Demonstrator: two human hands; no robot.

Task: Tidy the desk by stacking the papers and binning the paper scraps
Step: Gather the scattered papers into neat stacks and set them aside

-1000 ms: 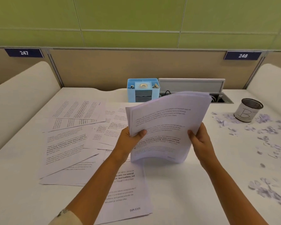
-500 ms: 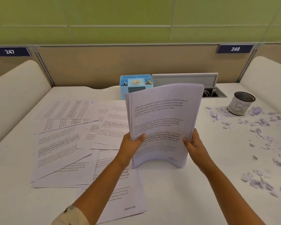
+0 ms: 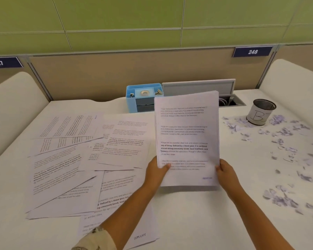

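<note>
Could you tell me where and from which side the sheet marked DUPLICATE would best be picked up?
Probably by its near right corner, coming from the right. The DUPLICATE sheet lies flat on the desk, its left part under the left forearm and other sheets, while that corner lies bare on the open desk.

White printed papers (image 3: pixel 187 138) — lilac scraps (image 3: pixel 285 132), blue organiser (image 3: pixel 143 97), green wall (image 3: pixel 125 20).

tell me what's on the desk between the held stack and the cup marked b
In the head view, only paper scraps lie on the desk between the stack and the cup, clustered near the cup's base; nearer the stack the stretch is bare.
</note>
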